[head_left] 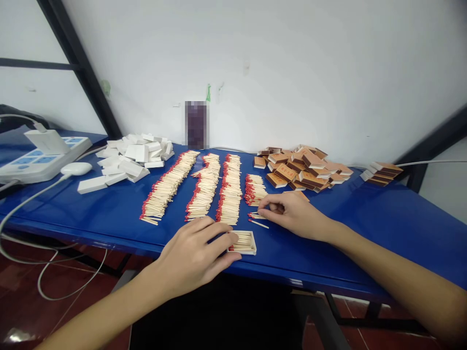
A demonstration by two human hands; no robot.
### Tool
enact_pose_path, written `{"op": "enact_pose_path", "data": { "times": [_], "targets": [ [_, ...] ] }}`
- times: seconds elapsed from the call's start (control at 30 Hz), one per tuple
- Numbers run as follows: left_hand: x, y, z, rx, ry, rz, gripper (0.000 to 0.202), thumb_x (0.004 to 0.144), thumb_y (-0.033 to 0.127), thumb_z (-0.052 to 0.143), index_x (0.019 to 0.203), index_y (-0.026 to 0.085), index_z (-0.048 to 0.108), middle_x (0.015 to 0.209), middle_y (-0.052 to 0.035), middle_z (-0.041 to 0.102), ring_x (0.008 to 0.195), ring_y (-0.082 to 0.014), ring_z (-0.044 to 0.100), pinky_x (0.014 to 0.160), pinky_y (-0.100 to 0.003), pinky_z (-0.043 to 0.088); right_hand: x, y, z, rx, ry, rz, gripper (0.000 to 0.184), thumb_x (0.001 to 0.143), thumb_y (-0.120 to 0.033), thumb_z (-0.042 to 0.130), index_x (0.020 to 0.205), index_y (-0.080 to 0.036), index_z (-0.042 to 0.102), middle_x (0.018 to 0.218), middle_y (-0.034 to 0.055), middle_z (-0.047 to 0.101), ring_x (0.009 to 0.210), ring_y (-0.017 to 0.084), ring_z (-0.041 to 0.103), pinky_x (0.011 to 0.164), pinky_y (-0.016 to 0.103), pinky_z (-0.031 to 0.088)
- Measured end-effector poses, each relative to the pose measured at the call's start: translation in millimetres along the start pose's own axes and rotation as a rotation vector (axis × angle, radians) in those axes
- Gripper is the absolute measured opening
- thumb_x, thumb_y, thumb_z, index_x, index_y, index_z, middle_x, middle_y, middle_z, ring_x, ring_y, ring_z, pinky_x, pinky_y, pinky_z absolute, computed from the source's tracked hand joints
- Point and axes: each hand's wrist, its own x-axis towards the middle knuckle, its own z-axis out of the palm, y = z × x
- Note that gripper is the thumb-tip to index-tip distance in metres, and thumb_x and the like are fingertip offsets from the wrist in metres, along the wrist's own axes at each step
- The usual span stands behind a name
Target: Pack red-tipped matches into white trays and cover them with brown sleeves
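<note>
Red-tipped wooden matchsticks [257,217], a few loose ones, lie on the glossy blue metal table [383,218] directly under the fingertips of the right hand [292,210]. That hand rests knuckles up, its fingers curled narrow with the tips drawn close together on the sticks. Whether any stick is actually pinched cannot be told.

At seven o'clock from these loose sticks, close to the table's near edge, sits a small white cardboard tray [243,252] packed with matches. The left hand [197,255] holds it, with spread fingers laid over its left end and the thumb pressed along its near wall.

At twelve o'clock from the tray, four long rows of laid-out matches [205,187] run away toward the wall, red heads all turned left. The rightmost row is the shortest and ends just beside the right hand's fingers.

At ten o'clock, well apart, is a heap of empty white cardboard trays [133,158]. At two o'clock is a heap of orange printed matchbox sleeves [304,170], with a smaller stack of the same sleeves [381,173] further out at three o'clock.

A white multi-socket power strip [40,155] and a white oval plastic device [76,168] on a cable lie at the far nine o'clock end.
</note>
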Motion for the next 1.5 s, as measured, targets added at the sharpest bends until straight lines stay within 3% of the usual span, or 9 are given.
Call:
{"op": "enact_pose_path", "data": {
  "times": [0.4,0.67,0.97,1.17,1.5],
  "targets": [
    [1.5,0.8,-1.5,0.017,-0.007,0.002,0.015,0.098,0.03,0.058,0.101,0.017,0.064,0.097,-0.0061,0.07,0.086,-0.0194,0.063,0.079,-0.034,0.051,-1.3,-6.9,-1.2,0.043,-0.012,-0.018,0.031,0.094,-0.042,0.055,0.082,-0.019,0.072,0.05,-0.0051,0.044,0.046,0.01,0.035,0.048,0.024,0.027],
    [1.9,0.3,-1.5,0.012,-0.01,0.009,0.014,0.098,0.029,0.059,0.101,0.016,0.064,0.098,-0.0061,0.07,0.086,-0.02,0.062,0.08,-0.035,0.051,-2.2,-6.0,0.4,0.079,-0.027,-0.02,0.029,0.094,-0.043,0.056,0.086,-0.02,0.07,0.054,-0.0054,0.044,0.049,0.01,0.038,0.05,0.024,0.03],
    [2.3,1.4,-2.2,0.024,-0.009,0.01,0.015,0.098,0.03,0.057,0.103,0.017,0.064,0.098,-0.0063,0.07,0.086,-0.0196,0.063,0.08,-0.034,0.052,-3.3,-9.4,-3.6,0.0,-0.034,-0.047,0.015,0.091,-0.029,0.056,0.079,-0.02,0.055,0.056,-0.0071,0.041,0.049,0.01,0.035,0.05,0.023,0.029],
    [3.0,0.9,-2.0,0.019,-0.021,0.013,0.016,0.099,0.03,0.056,0.103,0.017,0.063,0.1,-0.006,0.069,0.086,-0.0194,0.063,0.079,-0.034,0.051,-3.1,-10.2,-2.2,0.032,-0.053,-0.033,0.019,0.093,-0.033,0.056,0.079,-0.021,0.051,0.058,-0.0075,0.038,0.051,0.01,0.035,0.051,0.023,0.029],
    [1.0,0.9,-2.4,0.007,-0.041,0.009,0.015,0.099,0.03,0.056,0.103,0.017,0.063,0.101,-0.0055,0.069,0.087,-0.0194,0.061,0.08,-0.035,0.05,-2.6,-6.5,-0.6,0.061,-0.043,-0.036,0.016,0.095,-0.034,0.055,0.087,-0.021,0.057,0.06,-0.0076,0.038,0.052,0.01,0.036,0.052,0.024,0.029]
  ]
}}
